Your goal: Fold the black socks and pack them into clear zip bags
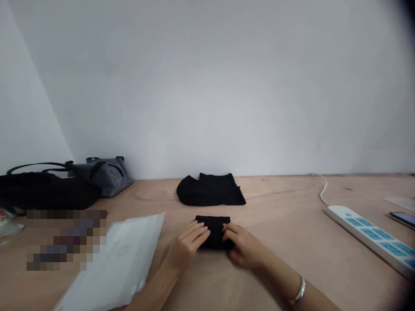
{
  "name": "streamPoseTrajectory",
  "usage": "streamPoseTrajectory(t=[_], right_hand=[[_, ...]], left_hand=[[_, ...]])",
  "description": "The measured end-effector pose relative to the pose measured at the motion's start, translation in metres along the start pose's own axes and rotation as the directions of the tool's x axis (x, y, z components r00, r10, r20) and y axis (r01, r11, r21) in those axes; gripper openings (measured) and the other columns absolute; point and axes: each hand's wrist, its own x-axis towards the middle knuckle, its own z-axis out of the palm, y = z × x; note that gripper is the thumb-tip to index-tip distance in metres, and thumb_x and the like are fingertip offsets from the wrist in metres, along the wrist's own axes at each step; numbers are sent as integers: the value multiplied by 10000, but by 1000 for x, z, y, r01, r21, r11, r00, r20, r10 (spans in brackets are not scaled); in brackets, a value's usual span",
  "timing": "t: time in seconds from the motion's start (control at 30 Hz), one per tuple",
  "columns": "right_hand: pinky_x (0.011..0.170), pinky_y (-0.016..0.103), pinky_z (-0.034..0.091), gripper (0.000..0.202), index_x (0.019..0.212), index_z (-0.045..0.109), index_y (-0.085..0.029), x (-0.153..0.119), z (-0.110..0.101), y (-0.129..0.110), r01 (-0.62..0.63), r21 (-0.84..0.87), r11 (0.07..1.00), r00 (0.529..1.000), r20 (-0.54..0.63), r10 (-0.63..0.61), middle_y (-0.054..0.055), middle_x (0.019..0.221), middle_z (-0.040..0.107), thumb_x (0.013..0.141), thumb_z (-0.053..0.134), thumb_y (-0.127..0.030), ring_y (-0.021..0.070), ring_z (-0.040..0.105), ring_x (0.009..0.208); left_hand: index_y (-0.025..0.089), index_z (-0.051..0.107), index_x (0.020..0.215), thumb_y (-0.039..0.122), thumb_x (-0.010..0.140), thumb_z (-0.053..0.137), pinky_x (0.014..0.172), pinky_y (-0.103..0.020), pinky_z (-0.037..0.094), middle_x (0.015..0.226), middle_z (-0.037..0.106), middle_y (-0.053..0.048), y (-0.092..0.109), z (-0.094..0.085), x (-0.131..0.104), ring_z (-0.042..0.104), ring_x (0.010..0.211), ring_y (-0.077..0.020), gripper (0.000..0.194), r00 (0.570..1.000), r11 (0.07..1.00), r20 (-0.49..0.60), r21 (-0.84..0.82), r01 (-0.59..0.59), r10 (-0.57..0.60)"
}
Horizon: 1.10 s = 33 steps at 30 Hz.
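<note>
A small black cloth (214,233), folded into a thick rectangle, lies on the wooden tabletop in front of me. My left hand (189,242) rests on its left side, fingers stretched out flat over the top and thumb hidden. At the right edge, my right hand (244,246) has its fingers curled over the cloth, with the thumb low by the near corner. Behind it, close to the wall, a second black cloth (210,190) is spread flat, its left end rounded and its right end squarer.
Translucent plastic sleeves (116,255) lie left of my left arm. Farther left are a black bag (48,190), a striped bag (112,177) and a pixelated patch. To the right are a white power strip (372,235) with a cord and a phone (403,219).
</note>
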Motion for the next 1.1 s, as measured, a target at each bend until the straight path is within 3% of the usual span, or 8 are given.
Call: streamPoseTrajectory(t=[0.2, 0.37, 0.53, 0.73, 0.83, 0.93, 1.03, 1.1], right_hand=[[942, 328, 296, 420, 957, 464, -173, -1, 1, -5, -57, -113, 992, 997, 45, 62, 87, 1112, 473, 556, 418, -60, 203, 415, 1069], [964, 318, 254, 406, 975, 452, -155, 3, 9, -7, -71, -235, 970, 994, 64, 88, 83, 1004, 514, 583, 417, -59, 198, 442, 998], [826, 302, 343, 375, 943, 453, -167, 6, 12, -7, -122, -229, 966, 991, 16, 130, 67, 901, 539, 597, 395, -33, 188, 486, 868], [557, 220, 362, 287, 883, 429, -212, 1, -7, -6, -228, 322, 919, 942, -164, 292, -28, 707, 510, 626, 402, -86, 129, 485, 631], [541, 211, 387, 263, 876, 438, -210, 3, -7, -3, -294, 540, 788, 882, -165, 442, -33, 699, 510, 642, 378, -105, 123, 498, 628], [607, 252, 435, 324, 950, 469, -197, 5, 3, 3, -426, 459, 780, 818, -172, 548, 3, 798, 559, 653, 378, -104, 139, 533, 675], [744, 333, 432, 356, 994, 497, -172, 3, 12, 8, -496, 346, 797, 776, -237, 585, 75, 960, 547, 652, 431, -99, 184, 541, 805], [818, 368, 401, 325, 978, 528, -163, 1, 12, 6, -476, 237, 847, 789, -311, 530, 109, 1030, 513, 668, 455, -99, 219, 512, 917]], left_hand=[[212, 547, 1140, 17, 745, 346, 907, -352, 454, 1155, 590, -38, 2, -2, 0, 532, 1070, -159, 484, 976, 995, 198, -35, 97, -88], [216, 412, 1269, 198, 768, 470, 1016, -414, 310, 1305, 452, -45, 16, -10, -2, 384, 1207, -198, 504, 897, 947, 367, -108, 304, -246], [193, 441, 1238, 463, 692, 601, 1021, -484, 258, 1230, 512, -90, 21, -4, -2, 433, 1149, -272, 630, 912, 933, 295, -134, 335, -285], [265, 341, 1284, 160, 717, 516, 966, -391, 363, 1211, 497, -45, 24, -15, 1, 459, 1114, -216, 603, 924, 838, 112, -391, 380, -367], [252, 339, 1270, 224, 787, 484, 898, -341, 431, 1201, 495, -54, 26, -12, 3, 526, 1042, -190, 505, 821, 645, 35, -600, 474, -570], [222, 382, 1236, 319, 816, 473, 801, -309, 489, 1154, 528, -63, 24, -1, 3, 586, 934, -174, 441, 726, 489, 117, -666, 563, -678], [206, 457, 1184, 333, 822, 463, 800, -348, 485, 1093, 561, -71, 20, 7, 1, 576, 935, -199, 384, 733, 619, 100, -467, 632, -673], [206, 473, 1179, 305, 843, 429, 875, -386, 437, 1123, 543, -77, 18, 6, 1, 525, 1023, -213, 353, 797, 756, 25, -300, 582, -604]])
